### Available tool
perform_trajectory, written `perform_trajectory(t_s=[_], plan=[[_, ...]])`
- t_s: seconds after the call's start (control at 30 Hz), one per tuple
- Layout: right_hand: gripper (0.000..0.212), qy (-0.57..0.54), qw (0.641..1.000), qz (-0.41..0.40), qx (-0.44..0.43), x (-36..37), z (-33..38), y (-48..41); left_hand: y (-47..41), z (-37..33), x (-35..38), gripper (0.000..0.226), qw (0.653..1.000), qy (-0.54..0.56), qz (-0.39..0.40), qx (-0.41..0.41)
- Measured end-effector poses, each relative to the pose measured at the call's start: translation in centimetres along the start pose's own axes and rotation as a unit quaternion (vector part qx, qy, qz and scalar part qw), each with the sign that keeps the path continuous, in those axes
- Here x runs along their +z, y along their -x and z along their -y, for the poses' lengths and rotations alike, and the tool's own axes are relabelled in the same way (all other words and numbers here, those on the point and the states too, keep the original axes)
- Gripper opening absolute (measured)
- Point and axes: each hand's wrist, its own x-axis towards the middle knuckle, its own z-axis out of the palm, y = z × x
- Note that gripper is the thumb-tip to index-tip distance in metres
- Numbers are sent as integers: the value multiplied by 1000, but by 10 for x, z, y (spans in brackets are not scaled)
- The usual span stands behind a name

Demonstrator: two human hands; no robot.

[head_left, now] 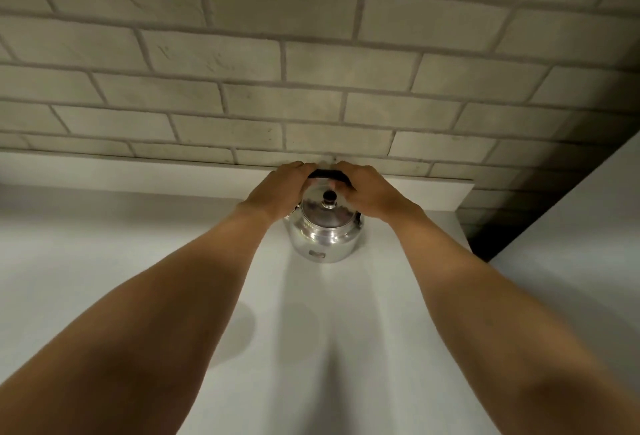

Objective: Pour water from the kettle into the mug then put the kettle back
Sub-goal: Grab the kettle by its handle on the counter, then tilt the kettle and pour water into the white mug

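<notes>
A shiny metal kettle (323, 233) with a black lid knob stands on the white counter (346, 330), close to the back ledge. Its black top handle (327, 175) arches over the lid. My left hand (277, 192) grips the handle's left end and my right hand (370, 192) grips its right end. Both forearms reach forward from the bottom of the view. No mug is in sight.
A raised white ledge (138, 175) runs along the back of the counter beneath a pale brick wall (311, 71). At the right the counter ends beside a dark gap (485, 244), with another white surface (571, 244) beyond it.
</notes>
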Motion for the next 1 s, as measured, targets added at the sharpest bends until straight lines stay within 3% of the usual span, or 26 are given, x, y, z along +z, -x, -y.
perform_trajectory(t_s=[0.2,0.5,0.63,0.7,1.0], plan=[[10,-29,997,-66,5,-11,34,25,28,-19,-19,27,999,44,-12,-8],[33,35,991,-111,-59,-6,90,95,125,-58,-66,29,999,0,-51,20],[29,37,989,-129,-70,0,107,124,192,-67,-74,41,981,-66,-171,63],[29,33,988,-136,-73,1,113,136,225,-69,-65,39,974,-81,-191,88],[32,31,987,-144,-61,20,137,176,291,-73,6,74,998,4,-64,-27]])
